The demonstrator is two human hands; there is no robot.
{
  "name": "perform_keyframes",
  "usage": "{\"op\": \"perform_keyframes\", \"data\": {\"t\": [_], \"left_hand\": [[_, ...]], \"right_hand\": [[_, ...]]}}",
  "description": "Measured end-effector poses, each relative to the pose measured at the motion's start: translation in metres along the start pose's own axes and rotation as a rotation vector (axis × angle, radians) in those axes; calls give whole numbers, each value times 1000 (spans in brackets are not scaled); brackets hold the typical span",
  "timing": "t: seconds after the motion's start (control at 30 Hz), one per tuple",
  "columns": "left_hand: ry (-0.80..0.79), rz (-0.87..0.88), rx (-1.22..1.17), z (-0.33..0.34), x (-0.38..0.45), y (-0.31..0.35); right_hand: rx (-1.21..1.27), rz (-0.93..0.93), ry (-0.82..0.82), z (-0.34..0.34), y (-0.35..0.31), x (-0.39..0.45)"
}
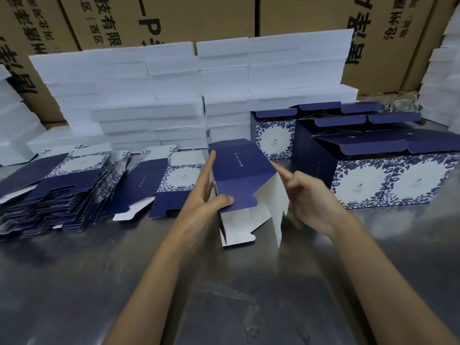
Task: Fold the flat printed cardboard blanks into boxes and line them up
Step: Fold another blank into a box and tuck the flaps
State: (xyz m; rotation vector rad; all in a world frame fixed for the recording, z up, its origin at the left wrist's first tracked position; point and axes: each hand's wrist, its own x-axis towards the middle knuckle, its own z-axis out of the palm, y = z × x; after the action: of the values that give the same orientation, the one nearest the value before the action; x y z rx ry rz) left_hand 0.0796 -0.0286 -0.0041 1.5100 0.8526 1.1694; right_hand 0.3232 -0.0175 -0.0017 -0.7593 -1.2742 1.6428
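Your left hand (207, 192) pinches the half-opened navy box blank (242, 181) above the desk (99, 282), thumb on a flap, fingers straight. Your right hand's (307, 195) index finger presses its right edge, the other fingers curled. Its white lettering is unreadable.

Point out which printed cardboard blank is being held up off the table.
The half-opened blank at centre: the left hand grips it and the right hand touches it, while the other blanks lie flat on the left.

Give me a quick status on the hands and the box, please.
Left hand grips the half-folded blank, thumb on its flap. Right hand pokes its right edge with the forefinger. Flat blanks left, finished boxes right; nothing in the way.
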Motion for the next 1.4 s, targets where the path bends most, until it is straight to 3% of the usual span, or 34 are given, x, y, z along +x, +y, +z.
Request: {"op": "perform_keyframes", "data": {"t": [0.13, 0.23, 0.43, 0.63, 0.87, 1.0, 1.13, 1.4], "left_hand": [[-127, -37, 83, -8, -6, 6], [-204, -55, 137, -9, -6, 9], [48, 21, 135, 8, -4, 12], [167, 53, 195, 14, -7, 16], [167, 64, 228, 17, -6, 17], [176, 51, 228, 15, -6, 17], [189, 39, 199, 19, -7, 19], [226, 76, 122, 15, -4, 12]], "right_hand": [[-269, -24, -57, -1, 6, 1], [-298, -30, -44, -2, 7, 2], [-410, -11, 6, 0, 13, 5], [-526, -92, 220, 13, 18, 9], [-863, -246, 668, 34, 34, 16], [-919, -120, 509, 21, 22, 11], [-1148, 97, 367, -1, 11, 3], [-1204, 109, 237, 0, 20, 7]]}}
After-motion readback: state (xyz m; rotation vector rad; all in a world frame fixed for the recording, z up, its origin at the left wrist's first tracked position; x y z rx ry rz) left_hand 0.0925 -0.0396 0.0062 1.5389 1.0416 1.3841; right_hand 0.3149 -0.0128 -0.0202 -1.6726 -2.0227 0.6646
